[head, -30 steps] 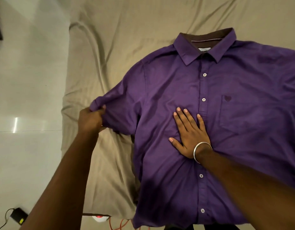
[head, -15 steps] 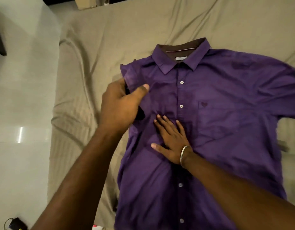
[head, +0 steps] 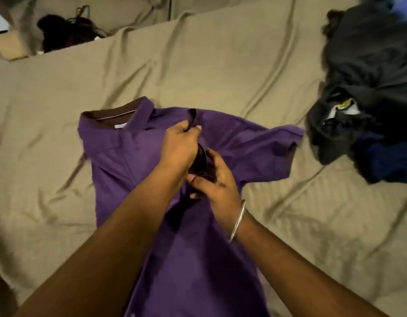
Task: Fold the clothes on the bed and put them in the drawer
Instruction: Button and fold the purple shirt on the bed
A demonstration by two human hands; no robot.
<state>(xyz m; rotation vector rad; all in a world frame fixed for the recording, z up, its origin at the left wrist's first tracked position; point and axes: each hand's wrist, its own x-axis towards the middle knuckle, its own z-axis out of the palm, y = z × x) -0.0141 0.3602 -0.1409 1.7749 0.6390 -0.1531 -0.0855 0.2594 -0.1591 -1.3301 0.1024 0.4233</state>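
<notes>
A purple short-sleeved shirt (head: 134,161) with a brown inner collar lies face up on the bed, collar toward the far left. Its left side is folded over onto the chest. My left hand (head: 178,148) grips the folded-over sleeve edge above the chest. My right hand (head: 212,178), with a metal bangle at the wrist, pinches the dark fold of fabric just below the left hand. The right sleeve (head: 282,143) lies spread out flat toward the right.
A tan sheet (head: 220,65) covers the bed. A pile of dark clothes (head: 367,92) lies at the right. Another dark item (head: 65,33) and a cardboard box (head: 8,44) sit beyond the far left edge of the bed.
My left hand carried the left sleeve across the chest toward the middle. My right hand lifted from pressing flat and now pinches the fold. The view swung right, showing the clothes pile.
</notes>
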